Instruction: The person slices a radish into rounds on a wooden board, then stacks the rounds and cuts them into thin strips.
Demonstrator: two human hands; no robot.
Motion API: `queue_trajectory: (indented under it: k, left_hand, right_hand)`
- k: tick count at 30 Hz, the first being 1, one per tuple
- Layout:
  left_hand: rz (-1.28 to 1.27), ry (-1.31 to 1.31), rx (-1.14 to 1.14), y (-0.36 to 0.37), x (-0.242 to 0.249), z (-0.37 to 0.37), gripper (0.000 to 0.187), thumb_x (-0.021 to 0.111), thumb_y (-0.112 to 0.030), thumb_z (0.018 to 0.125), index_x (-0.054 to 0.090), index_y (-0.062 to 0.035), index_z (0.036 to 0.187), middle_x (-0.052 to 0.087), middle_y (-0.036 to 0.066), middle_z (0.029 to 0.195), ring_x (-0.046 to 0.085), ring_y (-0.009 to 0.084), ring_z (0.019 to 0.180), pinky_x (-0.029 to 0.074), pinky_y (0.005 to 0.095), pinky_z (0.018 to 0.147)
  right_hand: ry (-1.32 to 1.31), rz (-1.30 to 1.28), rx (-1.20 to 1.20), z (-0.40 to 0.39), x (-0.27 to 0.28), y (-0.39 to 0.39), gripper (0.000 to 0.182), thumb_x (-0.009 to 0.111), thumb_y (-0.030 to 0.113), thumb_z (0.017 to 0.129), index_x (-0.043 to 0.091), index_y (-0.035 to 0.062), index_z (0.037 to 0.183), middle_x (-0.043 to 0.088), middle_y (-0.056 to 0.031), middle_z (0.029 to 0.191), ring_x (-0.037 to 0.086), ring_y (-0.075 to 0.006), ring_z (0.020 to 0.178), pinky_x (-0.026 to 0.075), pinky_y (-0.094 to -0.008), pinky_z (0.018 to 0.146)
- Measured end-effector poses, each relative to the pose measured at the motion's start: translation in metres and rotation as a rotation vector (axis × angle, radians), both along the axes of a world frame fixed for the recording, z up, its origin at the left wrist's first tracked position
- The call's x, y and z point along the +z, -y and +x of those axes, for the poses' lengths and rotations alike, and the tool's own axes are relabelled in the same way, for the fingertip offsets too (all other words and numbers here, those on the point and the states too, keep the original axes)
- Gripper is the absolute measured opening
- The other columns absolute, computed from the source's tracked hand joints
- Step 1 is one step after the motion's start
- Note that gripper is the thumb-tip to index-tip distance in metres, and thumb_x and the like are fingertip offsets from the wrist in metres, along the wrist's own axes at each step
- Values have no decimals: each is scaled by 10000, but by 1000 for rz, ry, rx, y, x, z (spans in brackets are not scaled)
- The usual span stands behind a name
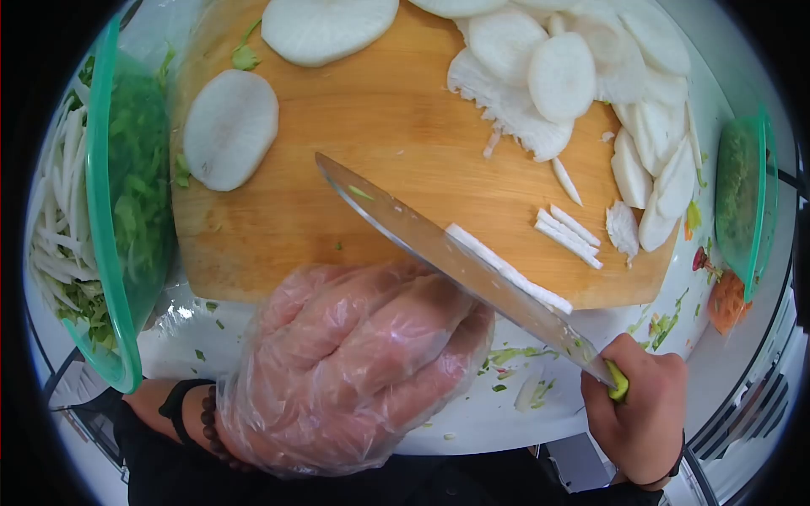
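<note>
My right hand (637, 405) is wrapped round the green handle of a large knife (456, 257), whose blade points up and left across the wooden cutting board (363, 110). My left hand (363, 354), in a clear plastic glove, lies at the board's near edge with its fingers bent and pressed together beside the blade; what is under them is hidden. A long white strip (510, 270) lies along the far side of the blade. Shorter white strips (569, 236) rest to its right. One white slice (230, 130) is at the board's left.
Many white slices (561, 76) are piled at the back right. A green-rimmed container (105, 211) with shredded white and green vegetables stands at the left. Another green container (742, 198) is at the right, near orange shreds (727, 302). Green scraps (662, 325) litter the white surface.
</note>
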State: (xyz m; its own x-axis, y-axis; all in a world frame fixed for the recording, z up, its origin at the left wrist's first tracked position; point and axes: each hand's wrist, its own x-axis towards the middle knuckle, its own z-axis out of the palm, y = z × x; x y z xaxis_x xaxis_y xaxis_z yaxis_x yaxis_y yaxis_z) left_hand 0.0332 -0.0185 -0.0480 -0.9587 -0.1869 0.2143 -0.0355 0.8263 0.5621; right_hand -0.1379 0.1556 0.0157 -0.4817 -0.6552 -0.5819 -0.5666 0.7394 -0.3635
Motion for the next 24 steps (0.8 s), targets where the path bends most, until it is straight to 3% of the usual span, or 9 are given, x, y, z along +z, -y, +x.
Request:
queue_trajectory:
  k: [6,12,24]
  left_hand:
    - [1,35,-7,0,3,-1,354,685,-7,561,688,-16,915,622,140,1053,631,328,975,530,436,787]
    - [-22,-13,-29,1,-2,2,354,690,-28,567,695,-7,921,621,128,1055,632,314,962,526,421,766]
    - [52,24,-40,7,4,2,403,718,-30,526,708,-13,929,633,104,970,639,283,869,514,365,671]
  right_hand:
    - [-299,4,155,16,-9,8,159,692,3,707,543,45,743,556,-153,612,554,-384,585,408,-416,578]
    - [-91,3,45,8,-3,11,153,681,3,726,533,38,738,538,-158,589,552,-386,581,412,-418,555]
    - [-72,14,96,2,-2,1,138,672,48,794,539,16,770,549,-186,612,504,-411,573,383,-422,539]
